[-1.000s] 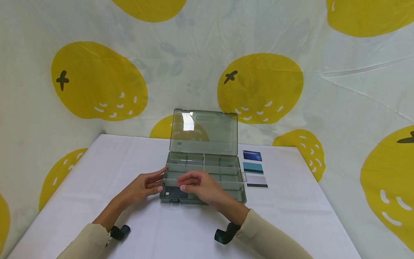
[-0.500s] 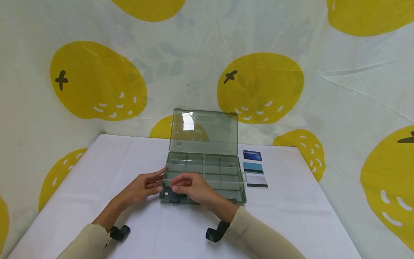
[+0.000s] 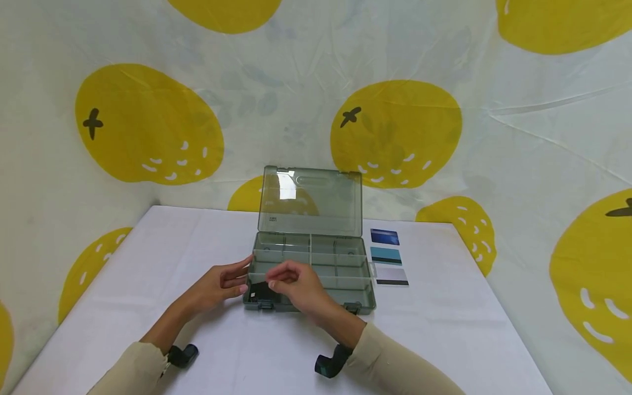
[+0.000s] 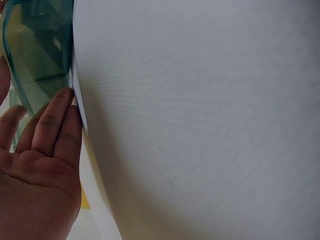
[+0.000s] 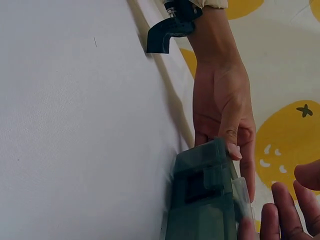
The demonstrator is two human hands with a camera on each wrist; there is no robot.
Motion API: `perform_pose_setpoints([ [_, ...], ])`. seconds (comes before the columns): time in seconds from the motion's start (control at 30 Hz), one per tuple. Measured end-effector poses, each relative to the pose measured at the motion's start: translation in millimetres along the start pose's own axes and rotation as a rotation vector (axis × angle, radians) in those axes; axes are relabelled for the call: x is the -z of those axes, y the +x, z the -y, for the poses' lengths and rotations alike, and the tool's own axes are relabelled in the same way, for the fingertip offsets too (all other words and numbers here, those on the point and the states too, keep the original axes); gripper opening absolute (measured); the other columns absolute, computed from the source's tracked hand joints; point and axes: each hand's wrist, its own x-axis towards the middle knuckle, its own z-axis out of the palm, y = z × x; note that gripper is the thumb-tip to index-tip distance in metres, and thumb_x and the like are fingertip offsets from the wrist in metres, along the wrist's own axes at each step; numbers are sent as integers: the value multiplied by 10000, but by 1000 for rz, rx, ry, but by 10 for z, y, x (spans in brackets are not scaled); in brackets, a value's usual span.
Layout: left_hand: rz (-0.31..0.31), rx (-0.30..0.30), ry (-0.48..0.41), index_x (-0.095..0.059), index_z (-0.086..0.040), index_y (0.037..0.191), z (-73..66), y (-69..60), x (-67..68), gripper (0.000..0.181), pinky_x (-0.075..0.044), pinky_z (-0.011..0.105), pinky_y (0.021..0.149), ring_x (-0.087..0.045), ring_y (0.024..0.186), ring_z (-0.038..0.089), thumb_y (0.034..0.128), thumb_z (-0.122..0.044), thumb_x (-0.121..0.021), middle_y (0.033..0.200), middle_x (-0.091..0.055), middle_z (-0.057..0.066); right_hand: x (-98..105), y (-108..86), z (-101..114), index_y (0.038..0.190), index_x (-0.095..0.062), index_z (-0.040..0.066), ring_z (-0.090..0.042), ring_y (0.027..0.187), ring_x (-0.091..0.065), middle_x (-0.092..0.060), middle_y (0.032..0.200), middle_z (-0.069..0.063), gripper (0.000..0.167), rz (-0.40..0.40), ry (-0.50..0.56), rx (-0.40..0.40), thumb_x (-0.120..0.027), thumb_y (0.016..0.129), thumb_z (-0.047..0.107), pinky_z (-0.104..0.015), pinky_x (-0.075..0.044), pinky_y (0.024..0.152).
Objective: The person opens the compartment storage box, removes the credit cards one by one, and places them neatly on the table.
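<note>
A grey-green translucent organizer box [image 3: 316, 270] stands on the table with its lid [image 3: 311, 200] raised. A dark card [image 3: 258, 291] with a small white square lies in its front left compartment, tilted. Above this compartment is my right hand [image 3: 298, 285], thumb and forefinger pinching at the card's edge; the exact contact is small and partly hidden. My left hand [image 3: 215, 285] rests against the box's left side with fairly straight fingers. In the left wrist view the fingertips [image 4: 62, 100] touch the box wall [image 4: 42, 45]. The right wrist view shows the thumb [image 5: 234, 151] at the rim.
Right of the box lie three cards in a column: a blue card [image 3: 384, 237], a teal card [image 3: 386, 255] with a dark stripe and a pale card [image 3: 392, 276] with a dark stripe. Clear dividers [image 3: 310, 247] split the box. A fabric wall [image 3: 276, 109] rises behind the table.
My right hand has moved left over the front compartment, then slightly back right and up. The dark card's surface looks darker and tilted now. My left hand stays in place.
</note>
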Motion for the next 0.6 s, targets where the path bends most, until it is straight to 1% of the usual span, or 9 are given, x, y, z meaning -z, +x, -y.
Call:
perform_pose_setpoints([
  [0.13,3,-14,4,-258,-42,1681,11,9,5,788,-525,235,1120,-427,1507,506,1032,-106,-700,1728,-281,218,-33,27,-24,1154,-766,58,-170,989,-689,-770,1171,-197,193,-40,-14,30,-776,961,65,-254,-579,821],
  [0.2,5,-15,7,-257,-38,1680,12,10,6,785,-527,226,1114,-429,1505,508,1034,-105,-697,1726,-283,223,-51,45,-44,1159,-767,57,-182,1009,-678,-768,1160,-167,212,-55,-34,44,-783,948,50,-261,-576,832],
  [0.33,11,-17,11,-252,-36,1681,9,3,9,783,-530,223,1109,-426,1504,515,1037,-110,-693,1719,-289,240,-80,69,-65,1156,-776,89,-229,1063,-672,-753,1165,-116,229,-71,-88,56,-792,935,34,-304,-578,860],
  [0.43,15,-20,13,-250,-34,1681,8,1,11,786,-533,222,1104,-430,1500,518,1038,-120,-694,1715,-295,246,-91,71,-61,1144,-788,119,-286,1122,-668,-742,1190,-134,220,-75,-130,62,-785,941,32,-325,-575,867],
  [0.53,16,-21,11,-250,-35,1681,5,2,11,785,-539,234,1105,-434,1497,519,1039,-125,-693,1712,-302,248,-98,71,-54,1123,-803,158,-331,1179,-650,-736,1205,-124,223,-92,-179,65,-789,938,33,-310,-556,870],
  [0.6,15,-18,14,-250,-38,1682,4,2,11,784,-541,241,1106,-434,1498,516,1040,-123,-692,1712,-306,244,-104,74,-53,1106,-808,178,-341,1193,-642,-739,1188,-86,241,-108,-204,65,-803,924,22,-282,-562,830],
])
